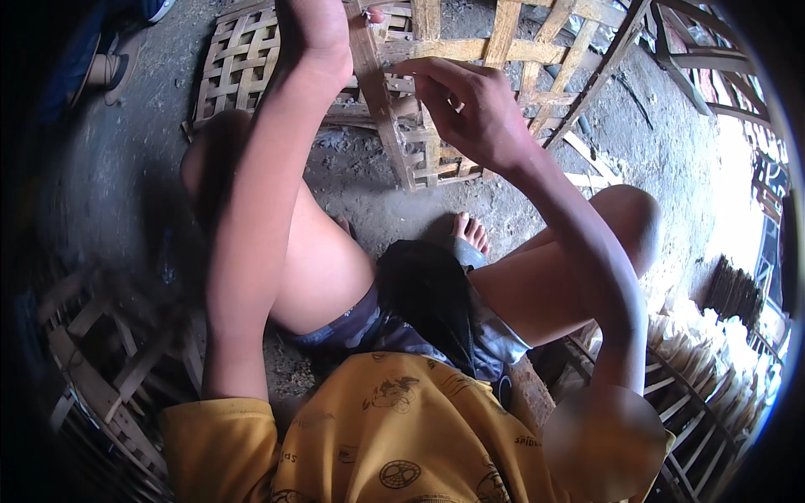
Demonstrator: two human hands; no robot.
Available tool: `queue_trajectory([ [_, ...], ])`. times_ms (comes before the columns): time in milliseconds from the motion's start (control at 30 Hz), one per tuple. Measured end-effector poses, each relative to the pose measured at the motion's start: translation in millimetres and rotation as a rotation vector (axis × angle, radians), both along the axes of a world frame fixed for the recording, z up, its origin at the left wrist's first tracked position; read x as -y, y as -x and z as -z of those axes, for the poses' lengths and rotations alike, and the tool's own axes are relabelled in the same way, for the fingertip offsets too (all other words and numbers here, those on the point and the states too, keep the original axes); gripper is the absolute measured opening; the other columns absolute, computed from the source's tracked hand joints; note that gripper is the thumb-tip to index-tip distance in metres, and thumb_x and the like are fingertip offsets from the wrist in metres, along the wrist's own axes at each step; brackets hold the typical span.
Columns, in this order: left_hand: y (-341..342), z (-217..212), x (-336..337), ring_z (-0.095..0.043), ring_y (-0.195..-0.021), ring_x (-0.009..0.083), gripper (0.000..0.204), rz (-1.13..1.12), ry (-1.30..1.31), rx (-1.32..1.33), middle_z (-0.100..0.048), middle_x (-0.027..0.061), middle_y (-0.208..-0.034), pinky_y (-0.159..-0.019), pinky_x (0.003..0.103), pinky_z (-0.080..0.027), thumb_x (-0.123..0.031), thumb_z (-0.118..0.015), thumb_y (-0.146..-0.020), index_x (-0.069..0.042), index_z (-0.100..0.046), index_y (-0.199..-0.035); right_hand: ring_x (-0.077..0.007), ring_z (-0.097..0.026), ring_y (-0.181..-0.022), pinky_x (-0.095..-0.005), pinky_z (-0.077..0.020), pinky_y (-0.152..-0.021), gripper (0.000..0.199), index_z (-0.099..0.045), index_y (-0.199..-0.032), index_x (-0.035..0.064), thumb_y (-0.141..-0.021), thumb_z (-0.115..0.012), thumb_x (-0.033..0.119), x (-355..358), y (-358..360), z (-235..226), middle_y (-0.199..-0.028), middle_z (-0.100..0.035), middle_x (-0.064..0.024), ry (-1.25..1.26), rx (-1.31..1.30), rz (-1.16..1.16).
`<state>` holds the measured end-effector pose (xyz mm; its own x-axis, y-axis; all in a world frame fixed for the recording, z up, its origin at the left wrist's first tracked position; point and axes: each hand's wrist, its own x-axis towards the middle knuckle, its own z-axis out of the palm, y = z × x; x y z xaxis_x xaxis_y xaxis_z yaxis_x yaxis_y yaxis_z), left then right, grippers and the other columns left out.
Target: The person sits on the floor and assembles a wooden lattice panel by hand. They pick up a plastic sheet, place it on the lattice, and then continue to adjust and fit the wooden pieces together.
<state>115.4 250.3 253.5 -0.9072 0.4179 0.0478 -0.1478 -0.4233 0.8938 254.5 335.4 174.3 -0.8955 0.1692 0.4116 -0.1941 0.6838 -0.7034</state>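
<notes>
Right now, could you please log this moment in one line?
left hand: at wooden strip, partly cropped; right hand: near strip; woven panel: beside strip

1 dark stack (731, 291) near 1 pale heap (700, 348), right

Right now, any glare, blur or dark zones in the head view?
Head view: glare at right washes the ground there toward white; head view: the rim falls to black, and a round blur sits at lower right by the yellow shirt; head view: the right hand reads fairly clear, the left hand is cropped by the top edge.
</notes>
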Motion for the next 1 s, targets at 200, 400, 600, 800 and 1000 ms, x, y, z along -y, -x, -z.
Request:
queue_trajectory([
  [200, 2, 10, 1, -0.066, -0.067, 0.0139, 0.064, -0.027, 0.006, -0.065, -0.065, 0.005, -0.083, -0.06, 0.027, -0.056, -0.067, -0.046, -0.099, -0.008, -0.063, -0.119, -0.0329, -0.072, -0.071, -0.0426, -0.0588, -0.062, 0.027, -0.071, -0.113, 0.0047, -0.087, -0.066, 0.0, 15, -6, 29, -0.086, -0.073, -0.0144, -0.095, 0.024, 0.076],
  [400, 3, -8, 0, -0.064, -0.073, 0.0134, 0.063, -0.115, 0.091, 0.021, -0.062, 0.0039, -0.086, -0.068, 0.029, -0.055, -0.067, -0.047, -0.099, -0.008, -0.063, -0.116, -0.0276, -0.073, -0.071, -0.0399, -0.0587, -0.062, 0.015, -0.07, -0.101, 0.0058, -0.086, -0.068, 0.005, 6, -4, 18, -0.086, -0.073, -0.0113, -0.117, 0.135, -0.005],
  [600, 0, -5, -5, -0.064, -0.072, 0.0128, 0.063, -0.073, 0.068, -0.002, -0.062, 0.0042, -0.087, -0.066, 0.029, -0.056, -0.066, -0.05, -0.098, -0.007, -0.062, -0.118, -0.0254, -0.074, -0.07, -0.0363, -0.0586, -0.065, 0.019, -0.072, -0.104, 0.0055, -0.088, -0.062, 0.003, 1, -2, 4, -0.08, -0.075, -0.0108, 0.116, 0.131, 0.123],
  [800, -1, -4, -4, -0.065, -0.068, 0.0129, 0.063, -0.015, 0.049, -0.14, -0.063, 0.0036, -0.083, -0.063, 0.028, -0.057, -0.064, -0.049, -0.099, -0.006, -0.061, -0.122, -0.0216, -0.072, -0.067, -0.0356, -0.0579, -0.066, 0.025, -0.072, -0.111, 0.0008, -0.091, -0.059, 0.005, 7, 3, 3, -0.082, -0.076, -0.0128, 0.164, 0.28, 0.052],
  [1000, 8, 6, -1, -0.064, -0.1, 0.0148, 0.063, 0.025, 0.036, -0.167, -0.063, 0.0076, -0.103, -0.09, 0.034, -0.053, -0.062, -0.052, -0.099, -0.007, -0.058, -0.13, -0.0129, -0.066, -0.068, -0.0292, -0.054, -0.061, 0.028, -0.072, -0.113, -0.0057, -0.092, -0.059, 0.008, 0, 2, 6, -0.081, -0.075, -0.0088, 0.949, 0.375, 0.051],
])
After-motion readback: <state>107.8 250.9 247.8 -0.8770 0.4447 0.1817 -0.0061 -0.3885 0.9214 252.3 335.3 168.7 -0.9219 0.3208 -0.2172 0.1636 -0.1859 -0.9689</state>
